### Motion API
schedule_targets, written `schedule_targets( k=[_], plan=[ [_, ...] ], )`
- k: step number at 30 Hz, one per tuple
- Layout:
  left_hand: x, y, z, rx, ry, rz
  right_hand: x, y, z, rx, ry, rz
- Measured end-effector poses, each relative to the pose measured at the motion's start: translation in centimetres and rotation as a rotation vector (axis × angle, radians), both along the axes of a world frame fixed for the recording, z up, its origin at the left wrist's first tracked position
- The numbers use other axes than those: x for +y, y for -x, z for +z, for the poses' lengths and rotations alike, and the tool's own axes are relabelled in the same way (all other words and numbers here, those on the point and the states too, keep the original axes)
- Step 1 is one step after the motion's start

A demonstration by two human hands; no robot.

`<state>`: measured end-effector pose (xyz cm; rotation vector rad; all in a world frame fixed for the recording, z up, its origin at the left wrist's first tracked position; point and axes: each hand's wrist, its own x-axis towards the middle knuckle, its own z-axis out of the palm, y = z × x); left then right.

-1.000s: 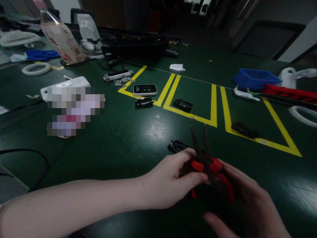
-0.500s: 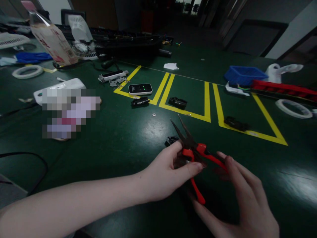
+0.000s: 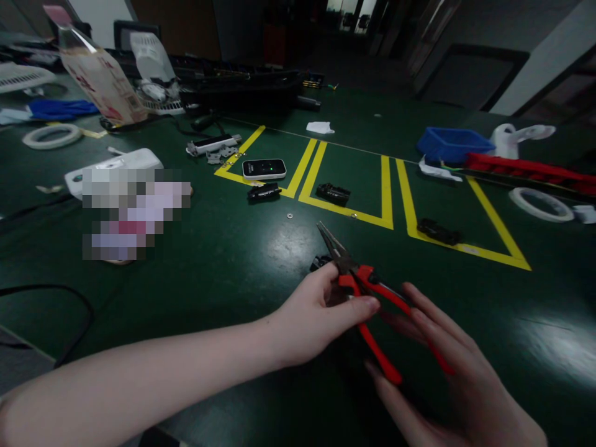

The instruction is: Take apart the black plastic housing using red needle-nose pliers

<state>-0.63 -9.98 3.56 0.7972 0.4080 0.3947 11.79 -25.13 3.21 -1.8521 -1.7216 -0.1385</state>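
Red-handled long-nose pliers (image 3: 367,274) point up and left, their jaws slightly apart. My left hand (image 3: 310,313) is closed, with its thumb by the pliers' lower joint; a black part (image 3: 320,262) shows just past its fingers. My right hand (image 3: 459,372) is curved around the spread red handles, its fingers against the right handle and its thumb near the end of the left one. A thin metal shaft with a dark end lies along the right handle. What lies under my left thumb is hidden.
Black parts (image 3: 264,192) (image 3: 333,193) (image 3: 438,231) lie at the yellow tape outlines. Beyond are a black-and-white device (image 3: 264,169) and a blue bin (image 3: 454,146). At left are a white device (image 3: 114,169), a bottle (image 3: 100,77) and a tape roll (image 3: 52,136).
The pliers' jaws have come closer together. Their handles now reach farther down and right, and my right hand has shifted slightly down and right.
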Motion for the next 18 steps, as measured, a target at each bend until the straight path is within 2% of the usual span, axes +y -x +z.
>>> schedule_targets(
  k=[6,9,12,18],
  plan=[
    [0.0,0.0,-0.1,0.032,0.034,-0.015,-0.3,-0.5,-0.5,0.217,-0.009,0.043],
    [0.1,0.1,0.0,0.073,0.03,-0.07,0.1,-0.3,-0.8,0.344,-0.112,0.058],
    [0.2,0.1,0.4,0.066,0.042,-0.098,0.9,0.1,-1.0,0.349,-0.241,0.045],
    [-0.4,0.1,0.5,0.01,0.024,-0.057,2.9,0.0,-1.2,0.322,-0.359,0.079]
  ],
)
